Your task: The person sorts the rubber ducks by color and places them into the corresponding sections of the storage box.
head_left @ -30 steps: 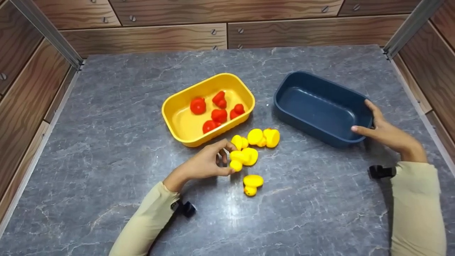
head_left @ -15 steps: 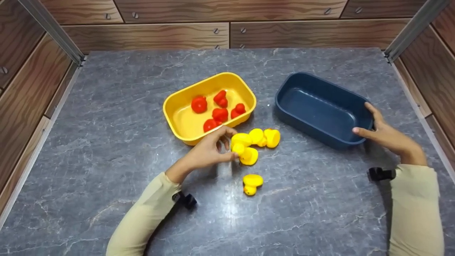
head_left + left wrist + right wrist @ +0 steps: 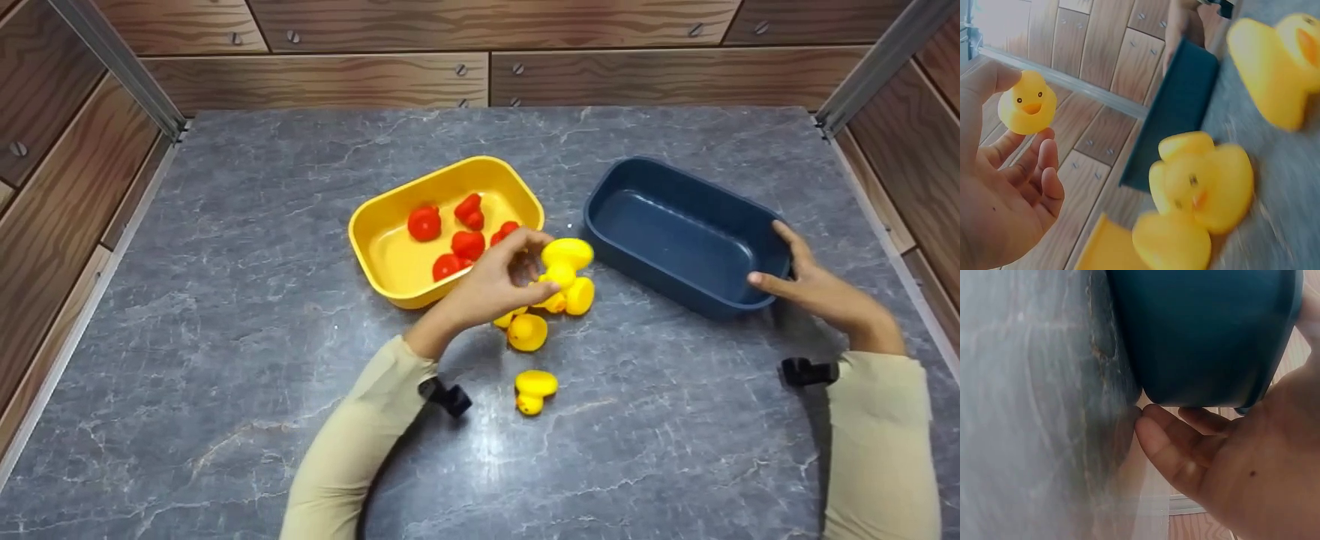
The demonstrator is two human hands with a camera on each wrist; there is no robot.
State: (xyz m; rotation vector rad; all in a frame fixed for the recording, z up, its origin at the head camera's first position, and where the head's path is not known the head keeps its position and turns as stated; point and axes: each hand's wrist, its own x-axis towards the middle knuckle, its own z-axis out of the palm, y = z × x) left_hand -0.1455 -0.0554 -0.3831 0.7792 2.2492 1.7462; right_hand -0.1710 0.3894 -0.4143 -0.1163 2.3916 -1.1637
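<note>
While the left hand pinches a yellow rubber duck aloft, the navy tub lies just right of it, its far end gripped by the right hand.

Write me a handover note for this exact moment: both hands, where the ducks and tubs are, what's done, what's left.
Left hand: pinches one yellow duck, lifted above the table between the two tubs.
Right hand: holds the near end of the blue tub, which has nothing in it.
Done: five red ducks lie in the yellow tub.
Left: the held duck, plus the loose yellow ducks on the table, a cluster under the left hand and one lone duck nearer the person. None is in the blue tub yet.
</note>
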